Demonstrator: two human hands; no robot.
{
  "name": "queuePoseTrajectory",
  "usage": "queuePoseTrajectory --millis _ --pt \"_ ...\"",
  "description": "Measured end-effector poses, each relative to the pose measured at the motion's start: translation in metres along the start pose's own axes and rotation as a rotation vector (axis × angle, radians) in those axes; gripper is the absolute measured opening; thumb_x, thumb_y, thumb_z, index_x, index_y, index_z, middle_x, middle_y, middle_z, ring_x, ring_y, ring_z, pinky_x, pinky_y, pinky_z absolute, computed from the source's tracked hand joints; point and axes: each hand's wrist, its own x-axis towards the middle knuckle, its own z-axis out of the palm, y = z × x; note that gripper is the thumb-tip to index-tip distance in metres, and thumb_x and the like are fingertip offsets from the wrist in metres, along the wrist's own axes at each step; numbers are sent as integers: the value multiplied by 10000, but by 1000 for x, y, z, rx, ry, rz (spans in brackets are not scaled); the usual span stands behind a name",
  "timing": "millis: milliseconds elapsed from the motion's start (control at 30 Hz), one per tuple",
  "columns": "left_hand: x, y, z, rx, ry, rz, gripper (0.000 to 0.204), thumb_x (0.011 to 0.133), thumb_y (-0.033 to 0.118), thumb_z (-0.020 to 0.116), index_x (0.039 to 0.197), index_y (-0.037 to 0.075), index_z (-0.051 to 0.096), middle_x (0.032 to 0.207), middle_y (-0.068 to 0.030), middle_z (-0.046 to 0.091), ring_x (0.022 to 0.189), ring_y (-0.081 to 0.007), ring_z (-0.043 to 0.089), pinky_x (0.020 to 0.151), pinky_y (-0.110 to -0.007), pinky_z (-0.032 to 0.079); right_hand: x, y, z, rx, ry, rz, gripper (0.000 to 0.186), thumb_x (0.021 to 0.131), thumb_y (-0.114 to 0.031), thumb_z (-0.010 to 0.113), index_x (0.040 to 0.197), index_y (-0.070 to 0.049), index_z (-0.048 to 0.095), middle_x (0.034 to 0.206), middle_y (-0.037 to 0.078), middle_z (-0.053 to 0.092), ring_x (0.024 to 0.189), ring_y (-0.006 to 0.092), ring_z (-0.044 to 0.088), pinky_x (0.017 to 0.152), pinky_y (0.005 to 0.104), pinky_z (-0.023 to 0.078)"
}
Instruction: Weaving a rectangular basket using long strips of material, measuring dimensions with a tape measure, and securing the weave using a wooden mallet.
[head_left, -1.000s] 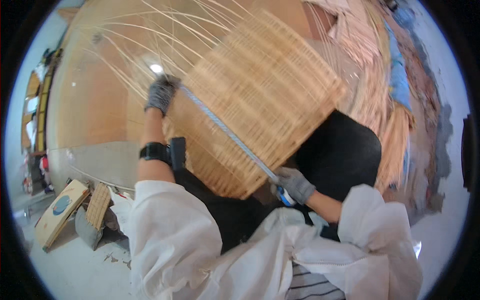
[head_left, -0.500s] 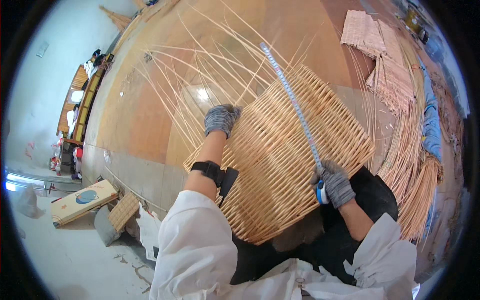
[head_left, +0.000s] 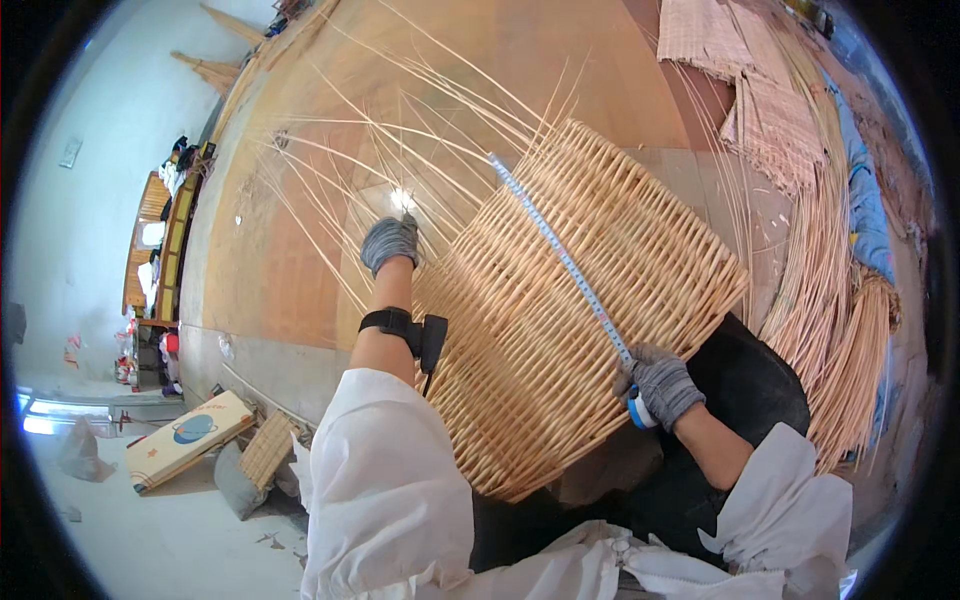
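Note:
A woven wicker panel (head_left: 560, 300) lies slantwise across my lap, with loose rods (head_left: 440, 165) fanning out from its far left edge. My right hand (head_left: 668, 382), in a grey knit glove, is closed around a blue-and-white tape measure (head_left: 640, 412) at the near right edge. Its extended blade (head_left: 560, 252) runs diagonally over the weave to the far left edge. My left hand (head_left: 390, 243), also gloved, is above the loose rods just beyond the panel's left side. Its fingers are curled, and what they hold, if anything, is hidden. A black band with a dark device (head_left: 410, 332) circles my left wrist.
Bundles of long peeled rods (head_left: 835, 340) lie at the right beside blue cloth (head_left: 868, 205). Flat woven mats (head_left: 765, 130) are at the far right. A cream box (head_left: 190, 440) and a grey cushion (head_left: 238, 482) sit at the lower left. A wooden bench (head_left: 160, 250) stands against the left wall.
My left hand has moved left, off the panel's edge and over the loose rods. The tape blade's far end has shifted left and nearer. My right hand still grips the tape measure.

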Motion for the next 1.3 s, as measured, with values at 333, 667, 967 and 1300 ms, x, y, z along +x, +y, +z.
queuePoseTrajectory --millis 333,667,967,1300 --pt "39 -7 29 884 -333 424 338 655 350 734 883 103 700 938 -93 666 885 -249 640 787 -322 501 -5 -13 -3 -148 -37 34 178 865 -156 520 887 1 601 721 103 646 699 193 606 696 322 475" --pt "-3 -69 -2 -1245 -437 -59 365 863 382 550 831 23 607 497 11 425 385 -96 368 371 -247 285 1 -16 3 -19 -160 -17 153 866 -139 534 897 -2 595 701 89 637 665 169 601 655 315 488" --pt "-98 -51 -16 -1358 -237 495 164 878 150 573 947 11 627 844 -30 618 774 -103 546 759 -255 439 -16 -4 6 26 -372 53 181 886 -165 530 900 4 592 677 88 635 591 154 598 572 280 502" --pt "-41 -94 67 -623 86 524 177 767 195 608 886 65 587 836 -168 619 792 -352 580 697 -372 470 -80 37 35 314 -447 358 173 877 -153 542 922 13 552 762 169 632 597 215 617 558 318 519"
